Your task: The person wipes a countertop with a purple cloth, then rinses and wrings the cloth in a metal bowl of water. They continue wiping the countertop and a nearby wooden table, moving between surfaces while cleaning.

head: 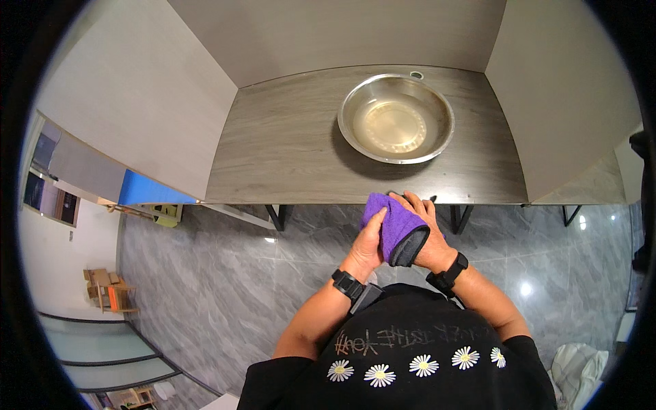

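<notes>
Between my two hands is a folded purple towel [397, 220] with a dark grey underside and black edging. My left hand [370, 241] grips its left side, the thumb lying on top. Along the right side, my right hand [431, 238] holds the cloth, its fingers reaching towards the table edge and partly hidden by it. A round stainless steel basin [348, 136] stands beyond the hands on the wood-grain tabletop [277, 143]. Clear water [394, 125] appears to lie in the basin. The towel is in front of the basin, apart from it, near the tabletop's front edge.
Tall panels enclose the tabletop at the left [148, 87], back and right [564, 102]. A cable hole [416, 75] sits behind the basin. Black metal legs [277, 218] stand below the front edge on a grey marbled floor [205, 277]. A whitish bag [579, 371] lies at lower right.
</notes>
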A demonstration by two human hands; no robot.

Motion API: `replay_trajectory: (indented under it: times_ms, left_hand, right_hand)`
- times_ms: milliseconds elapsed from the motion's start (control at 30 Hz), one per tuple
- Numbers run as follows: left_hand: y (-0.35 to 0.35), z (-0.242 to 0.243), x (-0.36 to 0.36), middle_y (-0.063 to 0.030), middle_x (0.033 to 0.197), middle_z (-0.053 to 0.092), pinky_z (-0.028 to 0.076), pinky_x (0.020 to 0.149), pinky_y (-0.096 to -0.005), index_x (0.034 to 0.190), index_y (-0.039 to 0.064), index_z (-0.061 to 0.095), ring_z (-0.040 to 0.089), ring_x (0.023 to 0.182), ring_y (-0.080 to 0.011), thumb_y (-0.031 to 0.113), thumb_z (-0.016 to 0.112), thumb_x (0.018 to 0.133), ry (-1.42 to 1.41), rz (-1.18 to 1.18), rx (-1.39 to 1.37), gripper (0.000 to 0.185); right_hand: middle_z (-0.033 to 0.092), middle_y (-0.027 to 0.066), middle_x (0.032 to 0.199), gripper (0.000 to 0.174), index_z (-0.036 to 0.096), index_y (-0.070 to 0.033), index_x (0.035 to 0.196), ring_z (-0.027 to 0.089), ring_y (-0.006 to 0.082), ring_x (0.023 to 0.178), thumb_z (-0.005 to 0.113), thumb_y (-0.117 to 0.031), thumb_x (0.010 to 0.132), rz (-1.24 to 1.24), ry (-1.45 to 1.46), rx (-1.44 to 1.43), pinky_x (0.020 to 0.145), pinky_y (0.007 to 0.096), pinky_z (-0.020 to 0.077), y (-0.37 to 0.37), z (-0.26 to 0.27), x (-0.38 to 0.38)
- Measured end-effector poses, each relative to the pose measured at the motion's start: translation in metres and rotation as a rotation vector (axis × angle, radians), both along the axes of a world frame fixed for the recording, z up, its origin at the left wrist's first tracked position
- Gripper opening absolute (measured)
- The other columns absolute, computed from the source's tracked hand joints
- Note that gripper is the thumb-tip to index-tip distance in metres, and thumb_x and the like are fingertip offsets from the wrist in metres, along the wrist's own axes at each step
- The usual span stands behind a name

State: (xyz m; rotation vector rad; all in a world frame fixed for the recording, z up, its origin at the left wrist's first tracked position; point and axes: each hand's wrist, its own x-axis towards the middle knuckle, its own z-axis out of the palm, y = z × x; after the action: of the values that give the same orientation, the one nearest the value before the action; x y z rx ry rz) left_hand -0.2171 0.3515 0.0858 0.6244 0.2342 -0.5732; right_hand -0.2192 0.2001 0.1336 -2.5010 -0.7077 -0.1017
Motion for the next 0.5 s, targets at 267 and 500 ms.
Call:
replay_trajectory:
  times_ms: [267,500]
  left_hand:
    - [0.144,-0.009,0.082,-0.0054,0.109,0.065,0.05,0.095,-0.0363,0.12,0.005,0.061,0.063,0.104,-0.0201,0.013,0.06,0.095,-0.431,0.337,0.527,0.026]
    - [0.228,-0.054,0.152,-0.0217,0.156,0.034,0.027,0.115,-0.0571,0.14,0.01,0.058,0.026,0.147,-0.04,0.063,0.061,0.086,-0.526,-0.295,1.862,0.075]
  right_hand:
    - [0.057,0.0233,0.134,0.05,0.064,-0.002,0.124,0.055,0.0376,0.125,0.076,-0.029,0.084,-0.378,0.18,0.327,0.104,0.0445,0.0451,-0.02,-0.043,-0.008]
    - [0.072,0.0152,0.092,0.038,0.067,0.005,0.109,0.067,0.0239,0.084,0.071,-0.028,0.09,-0.837,0.686,0.405,0.08,0.0355,0.0529,-0.109,-0.121,-0.089]
